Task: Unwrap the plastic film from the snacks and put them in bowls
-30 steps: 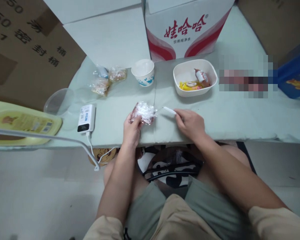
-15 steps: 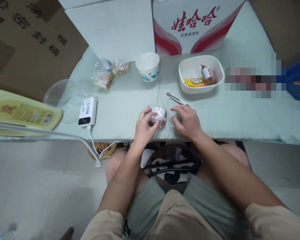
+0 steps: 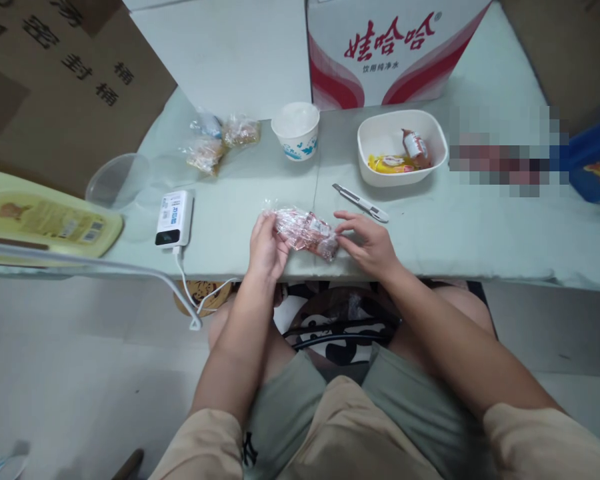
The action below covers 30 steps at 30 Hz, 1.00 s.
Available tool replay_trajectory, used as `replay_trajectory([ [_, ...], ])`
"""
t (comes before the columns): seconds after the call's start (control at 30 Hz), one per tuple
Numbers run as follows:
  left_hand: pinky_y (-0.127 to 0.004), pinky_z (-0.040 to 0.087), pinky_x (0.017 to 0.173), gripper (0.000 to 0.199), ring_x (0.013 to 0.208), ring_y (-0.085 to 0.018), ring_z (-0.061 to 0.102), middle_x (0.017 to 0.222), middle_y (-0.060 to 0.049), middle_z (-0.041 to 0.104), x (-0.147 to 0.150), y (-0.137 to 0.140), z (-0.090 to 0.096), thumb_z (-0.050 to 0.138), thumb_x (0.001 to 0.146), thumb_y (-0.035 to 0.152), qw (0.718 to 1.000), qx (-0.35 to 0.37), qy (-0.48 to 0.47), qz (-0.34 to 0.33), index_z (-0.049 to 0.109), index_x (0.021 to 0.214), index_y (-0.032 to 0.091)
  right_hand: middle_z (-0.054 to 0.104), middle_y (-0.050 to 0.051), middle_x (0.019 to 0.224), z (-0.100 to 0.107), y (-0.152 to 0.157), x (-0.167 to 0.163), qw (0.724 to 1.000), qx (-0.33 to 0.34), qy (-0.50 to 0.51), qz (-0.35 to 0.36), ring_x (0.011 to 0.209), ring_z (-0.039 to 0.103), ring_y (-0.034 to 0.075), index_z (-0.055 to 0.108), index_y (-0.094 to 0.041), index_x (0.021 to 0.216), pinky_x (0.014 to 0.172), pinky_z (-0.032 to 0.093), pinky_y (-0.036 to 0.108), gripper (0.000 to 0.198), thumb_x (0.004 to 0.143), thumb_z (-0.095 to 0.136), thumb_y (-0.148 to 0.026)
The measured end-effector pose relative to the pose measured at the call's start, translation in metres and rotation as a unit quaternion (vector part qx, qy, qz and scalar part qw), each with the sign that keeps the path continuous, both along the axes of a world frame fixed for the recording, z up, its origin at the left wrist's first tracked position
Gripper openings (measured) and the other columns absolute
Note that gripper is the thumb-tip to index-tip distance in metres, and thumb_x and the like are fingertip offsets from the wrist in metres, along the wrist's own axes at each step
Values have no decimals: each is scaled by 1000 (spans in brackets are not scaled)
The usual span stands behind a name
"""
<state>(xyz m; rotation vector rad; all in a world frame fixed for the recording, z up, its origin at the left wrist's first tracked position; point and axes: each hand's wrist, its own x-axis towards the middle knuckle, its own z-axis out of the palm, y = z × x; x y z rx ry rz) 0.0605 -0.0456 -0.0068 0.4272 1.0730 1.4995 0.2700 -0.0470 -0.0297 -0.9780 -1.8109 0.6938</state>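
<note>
Above the table's front edge, my left hand (image 3: 269,248) pinches one end of a sheet of clear plastic wrap (image 3: 291,227). The wrap is crinkled and partly spread around a small reddish-brown snack packet (image 3: 321,233) with a white label. My right hand (image 3: 369,245) is at the packet's right side, its thumb and forefinger closed on the edge of the wrap. Just beyond the right hand lies a white utility knife (image 3: 361,203).
Behind are a paper cup (image 3: 296,137), a white bowl (image 3: 403,175) with yellow and brown packets, and several film-wrapped packets (image 3: 205,155). To the left lie a power bank (image 3: 175,219) with a cable, clear lids (image 3: 117,180) and a yellow bottle (image 3: 50,217). Boxes (image 3: 390,60) stand behind.
The compact wrapped bundle is now loosened, its film drawn out to the left by my left hand. My right hand has come in from beside the bundle to grip its right edge.
</note>
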Motion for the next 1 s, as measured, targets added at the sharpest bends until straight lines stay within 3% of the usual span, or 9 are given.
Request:
replay_trajectory([
  [0.17, -28, 62, 76, 17, 76, -15, 71, 83, -1, 70, 1, 11, -4, 69, 85, 26, 1000, 4, 10, 16, 52, 84, 22, 78, 3, 98, 10, -11, 2, 997, 6, 71, -27, 96, 75, 22, 60, -24, 87, 87, 58, 39, 6, 88, 58, -19],
  [0.3, -32, 58, 91, 22, 107, -20, 69, 112, -6, 71, 4, 27, -7, 73, 85, 36, 996, 63, 45, 47, 58, 98, 25, 73, 1, 88, 13, -17, 6, 996, 38, 64, -46, 88, 72, 20, 63, -25, 90, 83, 58, 37, 18, 82, 56, -11],
  [0.4, -34, 47, 106, 35, 131, -21, 57, 136, -6, 60, 0, 33, -10, 73, 86, 36, 975, 63, 184, 106, 57, 116, 29, 71, 3, 89, 14, -19, 9, 997, 78, 8, 7, 89, 71, 20, 64, -25, 78, 82, 58, 36, 19, 81, 55, -8],
  [0.5, -30, 46, 99, 30, 111, -17, 60, 115, -5, 62, -4, 26, -10, 74, 84, 30, 909, 10, 376, 181, 56, 106, 25, 73, 6, 103, 15, -22, 8, 992, 98, -46, 62, 96, 71, 20, 62, -23, 75, 84, 58, 36, 21, 84, 53, -7],
  [0.6, -27, 46, 73, 27, 72, -14, 53, 74, 2, 53, 1, 9, -4, 71, 85, 38, 885, -3, 466, 7, 51, 79, 22, 72, 9, 116, 11, -26, -1, 980, 130, -101, 114, 106, 69, 22, 63, -22, 79, 89, 57, 37, 21, 87, 51, -7],
  [0.7, -28, 41, 63, 33, 63, -13, 47, 66, 4, 50, 12, -7, 5, 74, 80, 46, 848, 26, 489, -202, 52, 75, 21, 76, 5, 97, 2, -29, -16, 951, 190, -145, 198, 98, 68, 20, 63, -22, 78, 93, 55, 39, 25, 89, 48, -4],
  [0.87, -31, 44, 71, 18, 71, -15, 54, 75, 1, 60, 20, -11, 6, 73, 80, 33, 803, 59, 554, -210, 60, 79, 20, 76, 5, 96, -4, -36, -35, 928, 225, -144, 261, 96, 67, 20, 67, -21, 81, 92, 55, 38, 27, 85, 49, -2],
  [0.93, -33, 48, 79, 12, 78, -17, 58, 79, -1, 62, 19, -6, 1, 67, 84, 28, 827, 69, 528, -182, 62, 77, 20, 76, 6, 102, 2, -38, -32, 945, 232, -85, 214, 100, 67, 20, 68, -23, 90, 92, 56, 38, 28, 85, 49, -4],
  [1.0, -34, 51, 85, 13, 86, -18, 62, 86, -3, 64, 17, -3, -2, 66, 87, 27, 882, 65, 444, -145, 62, 77, 20, 74, 6, 101, 8, -38, -25, 974, 192, -32, 112, 99, 67, 21, 68, -24, 99, 89, 57, 39, 29, 87, 50, -6],
])
